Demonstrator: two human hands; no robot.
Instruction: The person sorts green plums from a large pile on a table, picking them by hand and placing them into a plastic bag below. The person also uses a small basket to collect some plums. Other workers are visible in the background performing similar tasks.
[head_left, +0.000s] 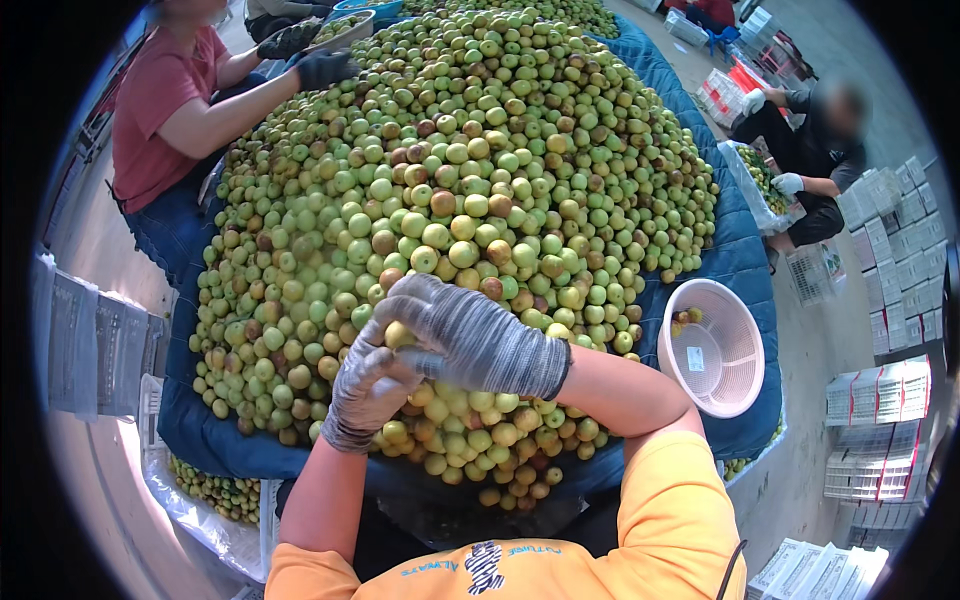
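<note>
A large heap of green and reddish-brown jujube-like fruits (480, 206) lies before me on a blue quilted cloth (739, 277). My left hand (371, 386), in a grey knit glove, is low over the near side of the heap, palm partly turned up. A yellowish fruit (398, 335) shows between my two hands, at the fingers. My right hand (480, 337), gloved alike, reaches across from the right, its fingers bent above my left hand. Which hand grips the fruit is not clear. Some fruits have spilled towards my lap.
A pink plastic basket (752, 349) with a few fruits stands at the right. A person in a red shirt (161, 112) works at the upper left; another (817, 150) sits at the right beside a lined crate (757, 180). A fruit-filled crate (202, 517) is at lower left.
</note>
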